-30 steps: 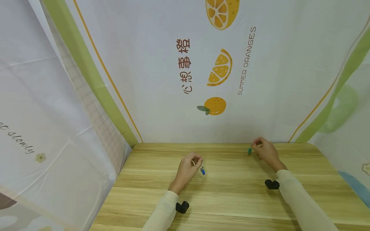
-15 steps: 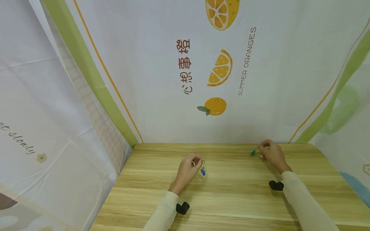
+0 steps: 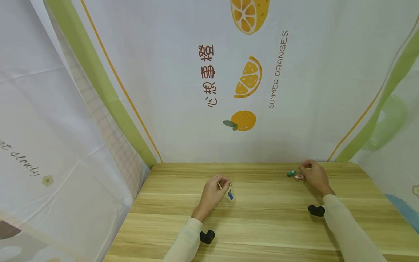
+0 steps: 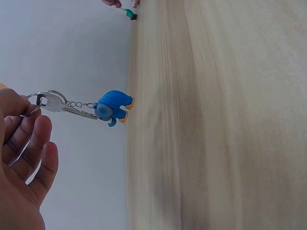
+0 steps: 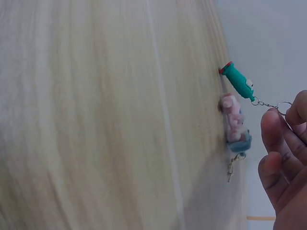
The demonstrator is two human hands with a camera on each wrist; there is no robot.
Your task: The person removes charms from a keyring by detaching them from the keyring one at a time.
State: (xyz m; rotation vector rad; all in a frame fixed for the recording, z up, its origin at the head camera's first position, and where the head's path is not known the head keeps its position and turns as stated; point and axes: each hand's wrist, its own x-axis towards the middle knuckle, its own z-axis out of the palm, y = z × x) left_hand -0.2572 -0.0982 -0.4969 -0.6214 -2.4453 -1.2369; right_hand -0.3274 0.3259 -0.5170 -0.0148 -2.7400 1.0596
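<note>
My left hand (image 3: 213,194) pinches a metal key ring (image 4: 34,105) between thumb and finger. From it hang a silver key (image 4: 53,102) and a blue elephant keychain figure (image 4: 114,104), over the table's middle. At the far right, my right hand (image 3: 316,177) pinches the thin ring (image 5: 284,106) of a green figure keychain (image 5: 238,81). That green figure is tilted, its red end right at the tabletop. Beside it, below the right fingers, a pink figure (image 5: 232,115) with a blue-grey part and a short chain (image 5: 231,167) lies on the wood.
The wooden table (image 3: 258,225) ends at a hanging white cloth (image 3: 183,138) printed with oranges. More cloth (image 3: 65,145) hangs at the left side. Black wrist-worn pieces (image 3: 207,236) stick out from both sleeves, low over the table.
My right hand has moved right and a little nearer, and the green keychain has swung from hanging to a slant. The pink figure beneath that hand has come into view. My left hand stays put.
</note>
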